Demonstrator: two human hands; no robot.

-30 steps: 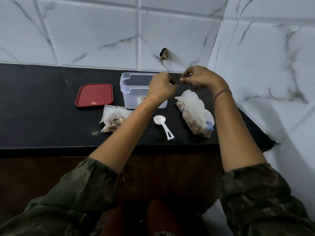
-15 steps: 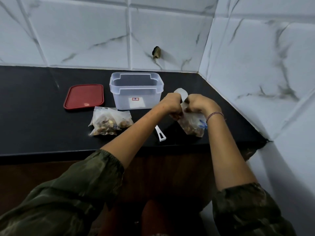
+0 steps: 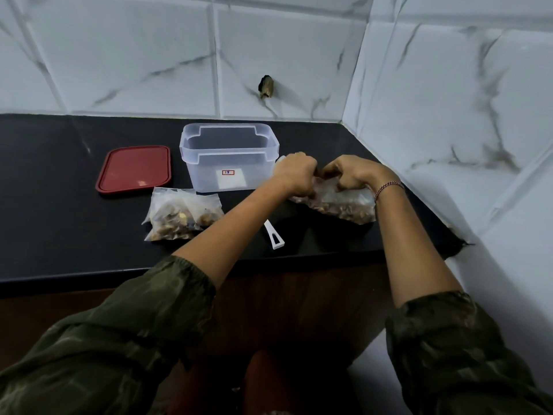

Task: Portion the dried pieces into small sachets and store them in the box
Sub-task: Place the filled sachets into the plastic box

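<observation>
Nearest the edge, the white spoon (image 3: 273,235) is lying half hidden under the left forearm, with the filled sachets (image 3: 182,214) sitting at its nine o'clock. Beyond, both hands are curling onto the bag of dried pieces (image 3: 344,206): the left hand (image 3: 296,173) is pinching its gathered neck, and the right hand (image 3: 350,173) is gripping the plastic just beside. The bag is lying on the black surface (image 3: 45,205) at four o'clock from the open box (image 3: 209,175), its long axis running ten to four and its mouth seemingly pointing toward ten. To my eye the neck wants easing open gently, mouth raised, so nothing is spilling. The red lid (image 3: 134,169) is resting at the box's nine o'clock.
</observation>
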